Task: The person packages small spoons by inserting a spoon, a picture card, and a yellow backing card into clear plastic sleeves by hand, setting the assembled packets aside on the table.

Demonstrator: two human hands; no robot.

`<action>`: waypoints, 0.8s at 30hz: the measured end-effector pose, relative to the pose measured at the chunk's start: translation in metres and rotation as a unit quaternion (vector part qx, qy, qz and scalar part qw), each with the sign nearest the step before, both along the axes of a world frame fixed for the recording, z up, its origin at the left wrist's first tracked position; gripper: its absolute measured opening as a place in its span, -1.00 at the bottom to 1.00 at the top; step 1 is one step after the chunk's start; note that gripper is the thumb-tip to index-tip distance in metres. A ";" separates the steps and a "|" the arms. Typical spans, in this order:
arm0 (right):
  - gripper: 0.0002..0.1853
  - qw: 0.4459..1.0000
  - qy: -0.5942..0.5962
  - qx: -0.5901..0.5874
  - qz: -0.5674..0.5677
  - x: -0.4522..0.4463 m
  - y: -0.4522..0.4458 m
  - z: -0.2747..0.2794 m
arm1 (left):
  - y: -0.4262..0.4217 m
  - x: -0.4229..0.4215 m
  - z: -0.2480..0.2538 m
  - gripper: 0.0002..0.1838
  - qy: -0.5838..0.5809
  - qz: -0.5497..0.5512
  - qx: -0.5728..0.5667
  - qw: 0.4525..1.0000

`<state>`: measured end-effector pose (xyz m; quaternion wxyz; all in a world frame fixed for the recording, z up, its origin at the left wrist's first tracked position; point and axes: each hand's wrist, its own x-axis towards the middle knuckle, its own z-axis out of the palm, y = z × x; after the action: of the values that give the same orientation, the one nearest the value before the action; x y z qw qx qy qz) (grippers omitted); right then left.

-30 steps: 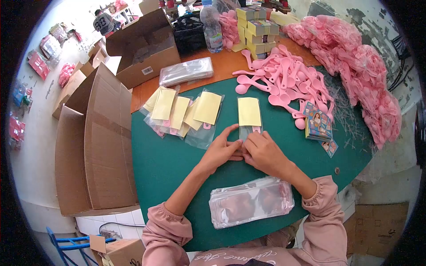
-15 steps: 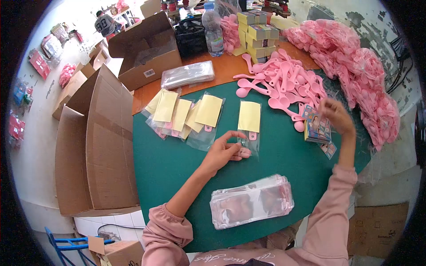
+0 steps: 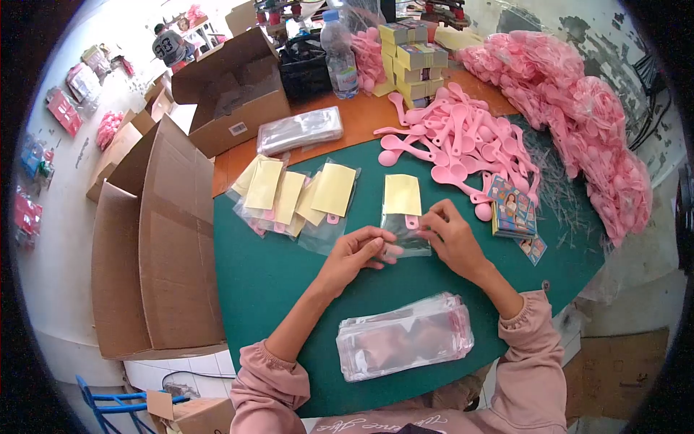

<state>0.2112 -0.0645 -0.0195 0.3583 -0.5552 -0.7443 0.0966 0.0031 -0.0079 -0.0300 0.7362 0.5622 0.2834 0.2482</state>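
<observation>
The right hand has swung back from the cards to join the left at the bag, bringing both to bear, though whether their fingers pinch it I can't tell.

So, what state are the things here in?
Front bag: holding a card, seal unclear
Left hand: half-curled, grip unclear
Right hand: half-curled, grip unclear
Filled bags: overlapping
Near bag stack: flat
Far bag stack: flat
Loose spoons: heaped
Wrapped spoons: piled
Card stack: picture side up
Bottle: standing, capped
Back carton: open
Tall carton: open
</observation>
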 end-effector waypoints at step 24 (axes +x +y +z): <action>-0.87 0.853 0.449 -0.261 -0.053 0.002 -0.003 -0.015 | -0.002 0.019 -0.009 -0.84 0.172 0.139 0.161 0.962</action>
<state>0.2128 -0.0676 -0.0345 0.5002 -0.5628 -0.4198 0.5068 0.0216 -0.0102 -0.0394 0.5343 0.6624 0.4374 0.2906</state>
